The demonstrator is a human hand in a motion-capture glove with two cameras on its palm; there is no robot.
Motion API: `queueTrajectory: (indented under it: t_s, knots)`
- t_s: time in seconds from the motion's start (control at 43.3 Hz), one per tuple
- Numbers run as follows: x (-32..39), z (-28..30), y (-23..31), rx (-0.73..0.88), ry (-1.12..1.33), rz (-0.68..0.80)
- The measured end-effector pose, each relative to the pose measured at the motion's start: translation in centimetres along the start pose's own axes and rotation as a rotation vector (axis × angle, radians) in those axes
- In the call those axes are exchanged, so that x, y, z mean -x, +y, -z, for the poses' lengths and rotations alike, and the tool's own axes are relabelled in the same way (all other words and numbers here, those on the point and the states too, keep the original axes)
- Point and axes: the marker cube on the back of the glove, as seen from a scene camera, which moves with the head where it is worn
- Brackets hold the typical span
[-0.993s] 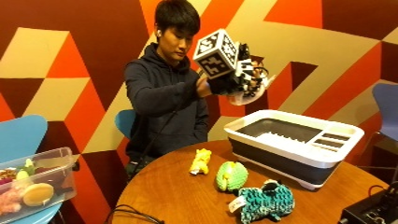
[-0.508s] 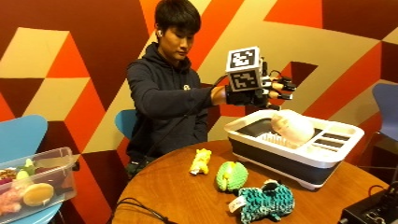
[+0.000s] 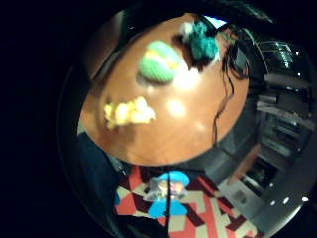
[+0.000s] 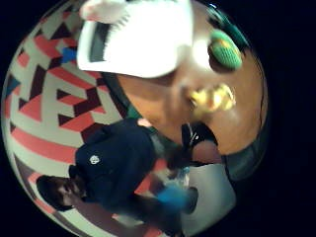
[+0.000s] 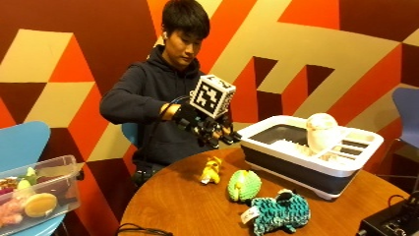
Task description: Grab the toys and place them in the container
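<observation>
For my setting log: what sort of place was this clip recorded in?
Probably an office lounge or break area, not a home: a wall painted in bold orange and brown shapes, a round wooden table, and moulded blue chairs. The toys and white container look staged.

A small yellow plush toy (image 5: 211, 170), a green-and-yellow striped knitted ball (image 5: 244, 185) and a teal-and-black patterned knitted toy (image 5: 280, 214) lay on the round brown wooden table (image 5: 177, 206); the rectangular plastic container (image 5: 308, 157) was white over dark grey.

From where I stand, no words, labels, brands or numbers can be read on anything here.
</observation>
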Motion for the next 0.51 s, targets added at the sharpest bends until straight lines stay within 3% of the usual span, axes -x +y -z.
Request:
queueTrajectory:
  t_s: [0.162, 0.346, 0.508]
  knots:
    - [-1.2, -5.0, -1.0, 0.062, 0.057, 0.001]
    - [-1.2, -7.0, -2.7, 0.067, 0.058, 0.023]
    - [-0.7, -8.0, -3.6, -0.023, 0.075, 0.058]
